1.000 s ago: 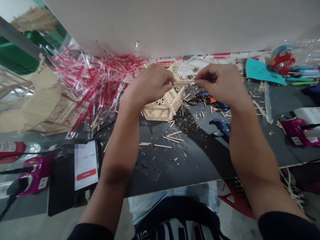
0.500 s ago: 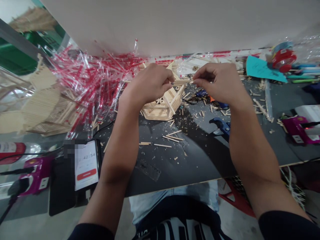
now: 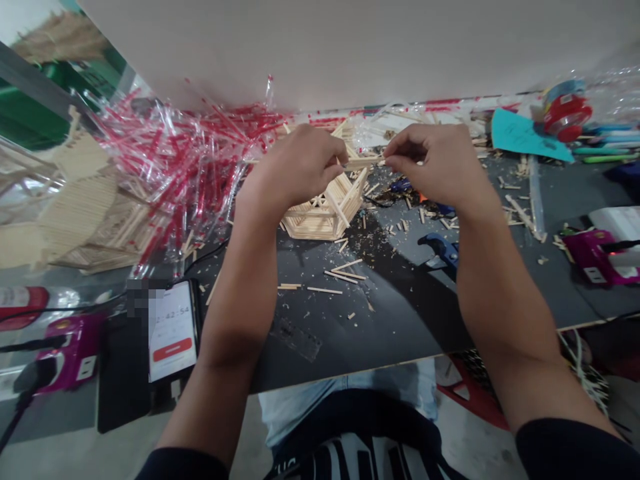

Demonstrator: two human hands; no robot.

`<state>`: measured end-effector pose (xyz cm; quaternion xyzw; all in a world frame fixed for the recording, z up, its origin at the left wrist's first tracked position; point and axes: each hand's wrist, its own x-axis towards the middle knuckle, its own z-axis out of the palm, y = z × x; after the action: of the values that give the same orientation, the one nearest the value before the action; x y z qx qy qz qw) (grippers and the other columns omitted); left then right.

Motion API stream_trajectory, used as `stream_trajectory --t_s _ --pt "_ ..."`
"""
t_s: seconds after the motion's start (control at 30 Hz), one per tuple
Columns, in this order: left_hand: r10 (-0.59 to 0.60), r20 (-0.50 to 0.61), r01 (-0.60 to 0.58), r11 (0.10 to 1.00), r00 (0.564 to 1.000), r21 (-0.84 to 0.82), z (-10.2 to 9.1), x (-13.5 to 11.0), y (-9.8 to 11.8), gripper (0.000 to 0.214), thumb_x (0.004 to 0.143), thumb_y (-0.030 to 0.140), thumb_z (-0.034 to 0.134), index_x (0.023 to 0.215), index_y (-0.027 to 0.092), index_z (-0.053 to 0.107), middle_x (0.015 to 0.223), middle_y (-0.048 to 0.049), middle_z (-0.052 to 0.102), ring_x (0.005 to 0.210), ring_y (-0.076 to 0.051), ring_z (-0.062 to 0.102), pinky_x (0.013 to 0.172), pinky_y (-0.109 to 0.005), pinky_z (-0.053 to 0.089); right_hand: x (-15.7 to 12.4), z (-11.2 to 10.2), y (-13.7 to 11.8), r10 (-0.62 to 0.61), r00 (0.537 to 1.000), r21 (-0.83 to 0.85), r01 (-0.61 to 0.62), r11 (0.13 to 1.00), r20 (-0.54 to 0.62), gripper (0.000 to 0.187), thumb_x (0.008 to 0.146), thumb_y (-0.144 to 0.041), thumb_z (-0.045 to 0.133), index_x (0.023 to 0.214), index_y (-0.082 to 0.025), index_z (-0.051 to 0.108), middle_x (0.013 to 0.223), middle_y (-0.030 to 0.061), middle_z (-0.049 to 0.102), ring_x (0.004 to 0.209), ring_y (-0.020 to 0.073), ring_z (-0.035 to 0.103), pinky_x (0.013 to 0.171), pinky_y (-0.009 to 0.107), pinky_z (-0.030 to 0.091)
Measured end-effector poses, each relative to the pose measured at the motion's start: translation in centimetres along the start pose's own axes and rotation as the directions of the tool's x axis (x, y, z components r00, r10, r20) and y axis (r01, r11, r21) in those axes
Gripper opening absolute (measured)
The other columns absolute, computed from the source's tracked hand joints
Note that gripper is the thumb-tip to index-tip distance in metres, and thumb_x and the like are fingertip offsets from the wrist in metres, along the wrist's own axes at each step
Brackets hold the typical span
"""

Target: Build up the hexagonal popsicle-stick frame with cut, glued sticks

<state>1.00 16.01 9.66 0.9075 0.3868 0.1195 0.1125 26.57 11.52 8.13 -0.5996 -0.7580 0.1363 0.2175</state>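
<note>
My left hand and my right hand are raised side by side over the dark table. Both pinch the ends of a thin wooden stick held level between them. Just below the stick stands a small box-like frame built of wooden sticks, partly hidden by my left hand. Loose sticks and wood crumbs lie on the table in front of the frame.
A heap of red-and-clear plastic wrappers lies at the left, with stick-built panels beside it. A phone lies at the front left, a blue tool under my right wrist, purple devices right and left.
Both hands keep their pinch on the stick and have shifted very slightly up in view. Nothing else has moved.
</note>
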Motion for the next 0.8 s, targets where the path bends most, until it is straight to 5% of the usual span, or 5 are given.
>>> stream_trajectory --t_s 0.53,0.8 --pt "0.0 -0.026 0.002 0.995 1.0 0.097 0.2 -0.1 0.5 0.03 0.103 0.031 0.056 0.115 0.028 0.083 0.117 -0.0084 0.085 0.119 -0.032 0.075 0.101 -0.042 0.054 -0.1 -0.2 -0.2 -0.045 0.999 -0.001 0.045 0.999 0.012 0.025 0.099 -0.039 0.066 0.118 -0.028 0.078 0.108 0.0112 0.082 0.1 0.0323 0.076 0.092 0.05 0.059" --pt "-0.054 -0.033 0.058 0.992 0.998 0.109 -0.3 -0.7 1.3 0.031 0.106 0.033 0.055 0.119 0.031 0.083 0.124 -0.0078 0.084 0.124 -0.032 0.073 0.1 -0.042 0.056 0.5 1.1 1.8 -0.158 0.979 0.149 0.176 0.973 -0.13 0.009 0.093 -0.038 0.075 0.097 -0.031 0.077 0.087 0.0066 0.08 0.085 0.0306 0.074 0.085 0.051 0.059"
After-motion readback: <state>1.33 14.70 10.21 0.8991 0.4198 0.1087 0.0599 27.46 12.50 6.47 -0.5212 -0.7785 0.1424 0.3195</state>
